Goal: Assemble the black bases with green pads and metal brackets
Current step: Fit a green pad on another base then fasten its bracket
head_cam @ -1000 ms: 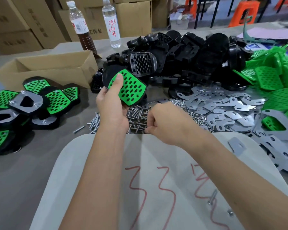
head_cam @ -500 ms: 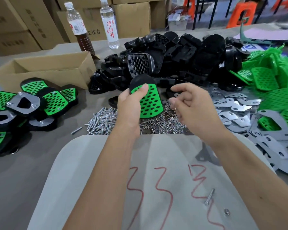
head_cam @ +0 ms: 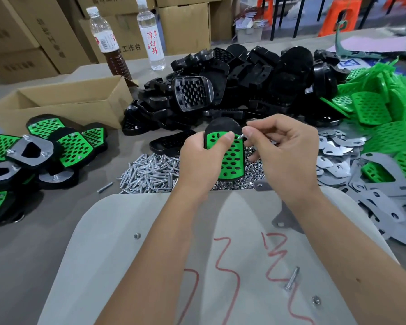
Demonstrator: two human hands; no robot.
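Gripping a black base (head_cam: 223, 125) fitted with a green pad (head_cam: 232, 160), your left hand (head_cam: 202, 160) holds it upright above the loose screws (head_cam: 150, 172) on the table (head_cam: 33, 242), thumb pressed on the pad's upper left. Your right hand (head_cam: 284, 156) pinches a small screw (head_cam: 240, 137) between thumb and forefinger, its tip just beside the pad's top right corner; the other fingers curl loosely. Behind lie piled black bases (head_cam: 244, 78), with green pads (head_cam: 384, 118) and metal brackets (head_cam: 361, 184) to your right. Finished assemblies (head_cam: 45, 148) sit at your left beside a cardboard box (head_cam: 68, 102).
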